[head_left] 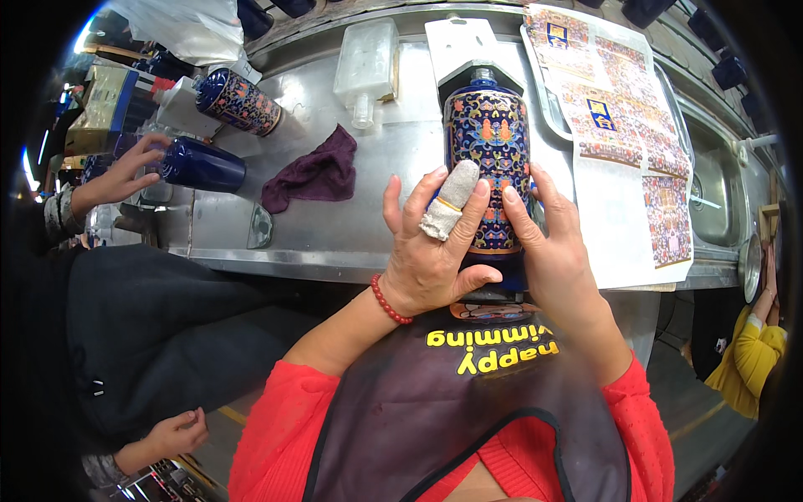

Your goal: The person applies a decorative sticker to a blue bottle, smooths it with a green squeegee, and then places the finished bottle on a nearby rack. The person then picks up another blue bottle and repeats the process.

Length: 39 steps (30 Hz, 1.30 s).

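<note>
A dark blue bottle (488, 151) with a colourful floral decal lies in front of me, its neck pointing away. My left hand (435, 247) rests on the bottle's left side with fingers spread and thumb apart. One of its fingers wears a grey cloth finger cover (452, 197) with a yellow band. My right hand (556, 234) is curled round the bottle's right side, its thumb on the decal and its other fingertips partly hidden. A white stand (462, 42) with a dark-edged notch is by the bottle's neck.
Printed decal sheets (631, 159) lie over a tray at the right, beside a metal sink (715, 180). On the steel table (318, 226) are a purple cloth (318, 171), a clear bottle (365, 67) and a decorated bottle (238, 102). At left, a co-worker's hand (134, 171) nears a blue bottle (203, 164).
</note>
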Each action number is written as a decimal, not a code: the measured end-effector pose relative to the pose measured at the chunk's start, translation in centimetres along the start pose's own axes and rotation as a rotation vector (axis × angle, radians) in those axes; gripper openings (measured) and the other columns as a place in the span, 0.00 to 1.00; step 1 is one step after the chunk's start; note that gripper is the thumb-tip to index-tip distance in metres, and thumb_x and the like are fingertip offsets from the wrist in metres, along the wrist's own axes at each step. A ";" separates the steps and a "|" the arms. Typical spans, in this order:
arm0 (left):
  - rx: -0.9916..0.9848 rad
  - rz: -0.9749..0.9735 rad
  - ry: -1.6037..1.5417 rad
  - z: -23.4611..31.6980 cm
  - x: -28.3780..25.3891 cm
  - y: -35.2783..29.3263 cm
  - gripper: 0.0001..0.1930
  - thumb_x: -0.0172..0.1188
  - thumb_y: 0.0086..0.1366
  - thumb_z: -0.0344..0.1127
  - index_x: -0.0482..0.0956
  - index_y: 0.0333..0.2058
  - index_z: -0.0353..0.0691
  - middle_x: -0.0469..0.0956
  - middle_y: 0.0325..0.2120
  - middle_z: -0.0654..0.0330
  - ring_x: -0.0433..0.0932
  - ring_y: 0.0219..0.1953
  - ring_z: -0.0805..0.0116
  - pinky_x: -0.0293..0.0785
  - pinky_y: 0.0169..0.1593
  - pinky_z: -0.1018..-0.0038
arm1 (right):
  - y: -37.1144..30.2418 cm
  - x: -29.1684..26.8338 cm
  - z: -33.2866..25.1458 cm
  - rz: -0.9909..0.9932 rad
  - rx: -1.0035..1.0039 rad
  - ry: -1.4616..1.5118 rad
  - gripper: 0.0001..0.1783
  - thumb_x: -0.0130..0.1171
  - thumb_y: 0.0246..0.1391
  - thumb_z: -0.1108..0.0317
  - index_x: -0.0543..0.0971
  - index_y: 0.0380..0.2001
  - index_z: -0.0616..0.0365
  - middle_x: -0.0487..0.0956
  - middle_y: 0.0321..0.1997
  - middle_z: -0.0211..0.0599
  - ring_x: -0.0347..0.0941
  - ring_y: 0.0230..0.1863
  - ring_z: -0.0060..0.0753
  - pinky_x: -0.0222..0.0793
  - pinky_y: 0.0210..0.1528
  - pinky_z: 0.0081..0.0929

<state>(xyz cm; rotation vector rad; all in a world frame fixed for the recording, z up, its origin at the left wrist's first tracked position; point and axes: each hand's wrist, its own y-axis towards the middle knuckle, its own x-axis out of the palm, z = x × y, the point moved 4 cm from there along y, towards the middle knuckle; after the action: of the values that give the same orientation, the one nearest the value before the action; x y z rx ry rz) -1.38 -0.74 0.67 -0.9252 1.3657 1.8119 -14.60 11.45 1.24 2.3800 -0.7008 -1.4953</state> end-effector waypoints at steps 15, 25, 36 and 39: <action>0.122 0.085 -0.048 0.0 -1.1 0.0 0.36 0.41 0.71 0.70 0.78 0.61 0.50 0.76 0.60 0.59 0.61 0.66 0.58 0.37 0.71 0.43 | -1.0 0.2 1.1 0.086 0.011 0.052 0.42 0.52 0.45 0.88 0.67 0.68 0.61 0.66 0.67 0.63 0.68 0.62 0.64 0.65 0.64 0.51; 0.109 0.050 0.262 2.8 -0.5 0.0 0.30 0.44 0.71 0.67 0.81 0.58 0.56 0.75 0.58 0.62 0.61 0.64 0.59 0.30 0.72 0.41 | -1.1 -1.6 3.1 0.217 0.099 0.151 0.29 0.54 0.53 0.88 0.71 0.61 0.68 0.79 0.54 0.58 0.80 0.49 0.55 0.76 0.51 0.42; 0.107 0.178 -0.061 1.2 -1.3 -2.6 0.25 0.46 0.74 0.60 0.82 0.54 0.53 0.80 0.52 0.64 0.71 0.58 0.62 0.37 0.72 0.43 | 6.8 -4.9 -0.5 0.329 -0.390 -0.129 0.17 0.67 0.46 0.75 0.81 0.42 0.55 0.78 0.37 0.37 0.72 0.34 0.38 0.68 0.39 0.35; -0.033 0.226 -0.210 -0.9 -1.6 -2.5 0.30 0.44 0.75 0.61 0.78 0.55 0.40 0.81 0.50 0.54 0.69 0.58 0.52 0.41 0.72 0.46 | 4.7 -4.5 -2.2 -0.012 -0.474 0.179 0.18 0.70 0.34 0.73 0.84 0.35 0.49 0.74 0.36 0.31 0.67 0.34 0.36 0.64 0.39 0.36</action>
<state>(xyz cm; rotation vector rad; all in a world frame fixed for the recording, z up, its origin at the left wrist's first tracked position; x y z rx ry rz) 1.68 -1.18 0.67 -0.5949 1.3528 2.0420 -15.50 9.66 7.86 2.1146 -0.2537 -1.2590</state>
